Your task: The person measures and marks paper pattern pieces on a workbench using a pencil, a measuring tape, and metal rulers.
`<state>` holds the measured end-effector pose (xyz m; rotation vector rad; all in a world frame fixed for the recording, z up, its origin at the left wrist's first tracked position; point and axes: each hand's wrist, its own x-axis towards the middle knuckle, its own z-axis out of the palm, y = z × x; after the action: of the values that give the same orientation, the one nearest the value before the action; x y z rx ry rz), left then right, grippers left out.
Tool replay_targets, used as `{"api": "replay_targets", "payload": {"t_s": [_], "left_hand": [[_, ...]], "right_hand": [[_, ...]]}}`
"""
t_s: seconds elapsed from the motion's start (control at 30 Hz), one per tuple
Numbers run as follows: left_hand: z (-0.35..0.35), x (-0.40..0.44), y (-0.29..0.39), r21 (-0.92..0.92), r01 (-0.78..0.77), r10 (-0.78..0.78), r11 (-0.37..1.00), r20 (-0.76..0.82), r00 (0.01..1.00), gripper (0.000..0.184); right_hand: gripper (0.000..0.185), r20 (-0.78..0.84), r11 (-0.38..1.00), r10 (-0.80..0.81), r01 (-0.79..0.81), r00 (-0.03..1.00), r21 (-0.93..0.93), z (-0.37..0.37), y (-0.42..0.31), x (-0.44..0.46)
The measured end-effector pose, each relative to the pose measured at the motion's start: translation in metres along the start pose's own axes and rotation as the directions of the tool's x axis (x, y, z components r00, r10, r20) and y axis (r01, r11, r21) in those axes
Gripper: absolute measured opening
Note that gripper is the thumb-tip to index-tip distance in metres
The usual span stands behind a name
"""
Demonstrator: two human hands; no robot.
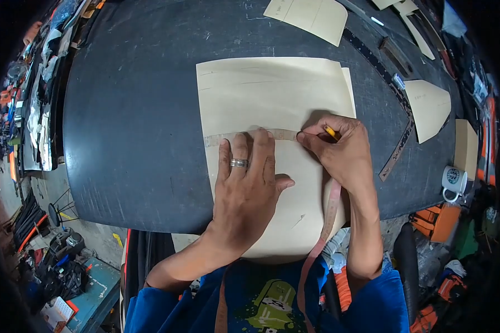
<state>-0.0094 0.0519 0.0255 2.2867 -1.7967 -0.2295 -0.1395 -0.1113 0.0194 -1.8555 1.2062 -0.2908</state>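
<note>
- The big cream paper [294, 102] is in the middle of the dark table [133, 122], and its near end goes past the table's front edge, close to the blue shirt [366, 305].
- A wide piece of dark table top is to the left of the paper, so there is lots of room to move on that side.
- The right side is tighter, with a bent dark ruler [396, 149], a cut paper piece [429, 111] and, by the table's edge, a white mug [453, 182].
- The paper's long way runs from the shirt to the far side, leaning just a little.
- The measuring tape [286, 135] goes across the paper from its left edge to the right hand [341, 147], then shows again below the wrist and runs down to the shirt.
- The left hand [244, 194] lies flat, fingertips pressing the tape, thumb spread out to the side.
- The right hand's fingers are curled around a yellow pencil [331, 132], with the thumb tip touching the tape.
- I cannot tell where the pencil's point is.
</note>
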Motion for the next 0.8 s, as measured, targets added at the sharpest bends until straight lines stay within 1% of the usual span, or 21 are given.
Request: {"api": "replay_targets", "payload": {"t_s": [0.17,0.3,0.47,0.67,0.8], "left_hand": [[0.001,-0.001,0.001,-0.009,0.007,-0.007,1.000,-0.005,1.000,0.074],[0.005,-0.004,0.000,-0.001,-0.008,0.008,1.000,-0.025,1.000,0.075],[0.010,-0.007,-0.003,-0.013,-0.019,0.018,1.000,-0.052,0.998,0.077],[0.012,-0.008,-0.003,-0.022,-0.007,0.006,1.000,-0.051,0.999,0.075],[0.011,-0.008,-0.003,-0.020,-0.047,0.046,0.999,-0.064,0.997,0.074]], "right_hand": [[0.005,-0.017,1.000,-0.020,0.020,1.000,0.000,0.002,0.004,-0.005],[0.005,-0.031,0.999,-0.015,0.017,0.999,0.043,0.004,0.005,-0.009],[0.005,-0.040,0.998,-0.021,0.023,0.999,0.055,0.005,0.003,-0.010],[0.005,-0.046,0.996,-0.054,0.057,0.998,0.070,0.007,0.008,-0.010],[0.004,-0.050,0.995,-0.053,0.057,0.997,0.083,0.007,0.010,-0.011]]}}
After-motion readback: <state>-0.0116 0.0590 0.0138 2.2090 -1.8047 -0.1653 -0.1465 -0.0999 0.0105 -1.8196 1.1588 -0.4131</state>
